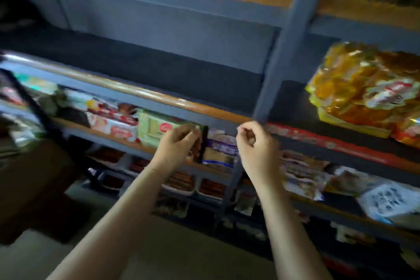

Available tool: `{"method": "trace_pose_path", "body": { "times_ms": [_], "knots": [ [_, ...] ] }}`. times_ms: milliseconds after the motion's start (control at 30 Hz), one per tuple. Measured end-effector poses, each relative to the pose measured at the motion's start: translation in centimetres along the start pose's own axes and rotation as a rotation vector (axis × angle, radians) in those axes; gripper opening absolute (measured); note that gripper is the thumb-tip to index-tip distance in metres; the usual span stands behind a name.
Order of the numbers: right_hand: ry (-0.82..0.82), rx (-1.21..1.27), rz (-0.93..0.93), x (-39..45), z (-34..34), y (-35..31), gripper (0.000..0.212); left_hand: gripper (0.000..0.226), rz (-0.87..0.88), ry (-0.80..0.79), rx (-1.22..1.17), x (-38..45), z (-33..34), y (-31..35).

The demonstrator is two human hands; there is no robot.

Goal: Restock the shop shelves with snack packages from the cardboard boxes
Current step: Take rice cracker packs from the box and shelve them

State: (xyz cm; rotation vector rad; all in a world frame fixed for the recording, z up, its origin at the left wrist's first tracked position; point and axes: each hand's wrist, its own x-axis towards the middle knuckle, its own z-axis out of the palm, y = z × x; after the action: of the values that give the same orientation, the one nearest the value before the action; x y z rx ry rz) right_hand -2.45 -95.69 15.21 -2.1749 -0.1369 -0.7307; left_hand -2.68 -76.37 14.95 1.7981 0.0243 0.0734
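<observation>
Both my hands are raised in front of blue metal shelves (172,101). My left hand (179,146) grips a small dark, flat package (203,143) by its edge, level with the second shelf. My right hand (255,145) hangs beside the upright post (281,52) with its fingers curled and nothing visible in them. Behind my left hand lies a green snack pack (154,128), with red and white packs (113,123) to its left and a purple and white pack (221,151) to its right. The picture is blurred.
A wide dark shelf bay (159,63) opens above my hands. Large yellow-orange snack bags (363,88) fill the right bay. Trays of reddish goods (181,183) and more bags (302,175) sit on lower shelves. A brown cardboard box (34,188) stands at the left on the floor.
</observation>
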Motion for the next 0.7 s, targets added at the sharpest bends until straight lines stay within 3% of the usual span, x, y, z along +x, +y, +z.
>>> {"method": "trace_pose_path", "body": {
  "times_ms": [200, 367, 500, 700],
  "knots": [
    [-0.492, 0.144, -0.060, -8.7, 19.8, -13.9, 0.013, 0.036, -0.181, 0.337, 0.023, -6.7, -22.7, -10.2],
    [-0.733, 0.203, -0.145, -12.4, 30.0, -23.6, 0.010, 0.028, -0.319, 0.517, -0.016, -12.8, -35.9, -14.4],
    [-0.918, 0.206, -0.146, -14.1, 37.0, -29.1, 0.008, 0.022, -0.380, 0.627, -0.086, -14.3, -43.7, -17.6],
    [-1.046, 0.211, -0.119, -14.8, 48.9, -31.7, 0.006, 0.016, -0.505, 0.707, -0.124, -12.6, -50.9, -23.8]
  ]
}}
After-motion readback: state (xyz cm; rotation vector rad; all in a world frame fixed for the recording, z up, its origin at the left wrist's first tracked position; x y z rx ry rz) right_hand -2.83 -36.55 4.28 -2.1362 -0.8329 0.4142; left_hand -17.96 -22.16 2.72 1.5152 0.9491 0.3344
